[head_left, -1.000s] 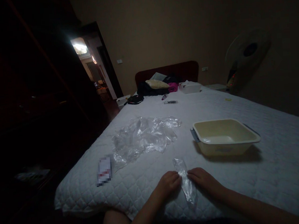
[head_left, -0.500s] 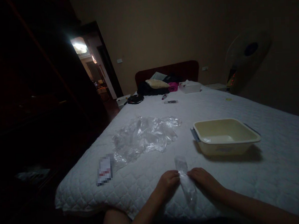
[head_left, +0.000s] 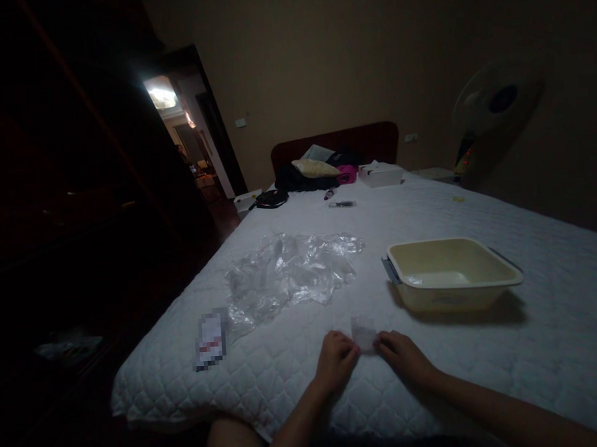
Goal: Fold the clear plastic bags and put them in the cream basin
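Note:
A clear plastic bag [head_left: 365, 335], folded into a short piece, lies on the white quilted bed between my hands. My left hand [head_left: 336, 359] pinches its left edge with the fingers closed. On the opposite edge, my right hand [head_left: 401, 353] is closed in the same way. Ahead and to the left, a larger crumpled clear plastic sheet [head_left: 291, 270] is spread over the bed. A cream plastic basin [head_left: 457, 296] with grey handles stands to the right of my hands, showing nothing inside but a glossy floor.
A blurred-out flat item [head_left: 210, 341] lies near the bed's left edge. Toward the headboard [head_left: 374, 136] are a dark pouch [head_left: 271, 198], piled clothes, a pink roll [head_left: 347, 175] and a white box [head_left: 380, 174]. A fan [head_left: 502, 99] stands at right.
The long strip of plastic bag has been folded over, its near end brought up, so it is now much shorter. Both hands stay at its sides.

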`<state>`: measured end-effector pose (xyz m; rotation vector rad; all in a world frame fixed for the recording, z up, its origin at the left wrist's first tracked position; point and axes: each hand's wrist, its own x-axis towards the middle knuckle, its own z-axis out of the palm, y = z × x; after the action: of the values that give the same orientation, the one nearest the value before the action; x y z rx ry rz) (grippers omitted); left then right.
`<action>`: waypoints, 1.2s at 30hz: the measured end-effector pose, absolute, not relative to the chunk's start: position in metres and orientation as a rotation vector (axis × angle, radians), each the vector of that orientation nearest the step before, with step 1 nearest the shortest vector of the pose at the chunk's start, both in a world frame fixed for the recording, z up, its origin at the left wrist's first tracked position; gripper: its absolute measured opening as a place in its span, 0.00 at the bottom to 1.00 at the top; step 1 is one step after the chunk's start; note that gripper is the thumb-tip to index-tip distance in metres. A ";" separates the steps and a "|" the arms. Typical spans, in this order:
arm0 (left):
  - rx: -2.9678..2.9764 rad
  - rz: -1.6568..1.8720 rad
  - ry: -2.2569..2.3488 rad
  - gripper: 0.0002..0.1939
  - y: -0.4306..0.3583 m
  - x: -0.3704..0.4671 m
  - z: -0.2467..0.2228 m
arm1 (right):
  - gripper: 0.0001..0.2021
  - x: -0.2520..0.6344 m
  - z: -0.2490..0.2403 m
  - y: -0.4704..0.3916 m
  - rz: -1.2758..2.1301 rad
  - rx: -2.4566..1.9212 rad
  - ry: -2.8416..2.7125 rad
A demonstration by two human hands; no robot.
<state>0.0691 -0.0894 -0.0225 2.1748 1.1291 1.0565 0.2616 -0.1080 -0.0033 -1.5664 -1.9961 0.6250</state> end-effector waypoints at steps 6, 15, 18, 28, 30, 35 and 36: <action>2.163 1.028 1.353 0.09 -0.088 0.075 -0.025 | 0.12 0.259 -0.001 -0.102 0.711 -1.568 -1.916; 2.257 0.893 1.482 0.12 -0.087 0.081 -0.023 | 0.14 0.256 0.000 -0.097 0.743 -1.621 -1.835; 2.292 0.867 1.538 0.12 -0.085 0.085 -0.026 | 0.14 0.255 0.001 -0.096 0.698 -1.653 -1.836; 2.330 0.883 1.661 0.10 -0.088 0.091 -0.028 | 0.08 0.253 0.005 -0.094 0.676 -1.717 -1.829; 2.314 0.882 1.679 0.09 -0.088 0.093 -0.026 | 0.06 0.253 0.003 -0.093 0.660 -1.728 -1.835; 2.208 0.874 1.798 0.08 -0.086 0.098 -0.026 | 0.04 0.252 -0.002 -0.094 0.625 -1.734 -1.855; 2.185 0.884 1.815 0.07 -0.086 0.098 -0.026 | 0.04 0.251 -0.002 -0.095 0.612 -1.735 -1.853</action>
<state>0.0984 -0.0860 -0.0258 2.1854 1.8149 0.8841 0.2514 -0.0946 -0.0020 -1.7349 -1.8531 0.6120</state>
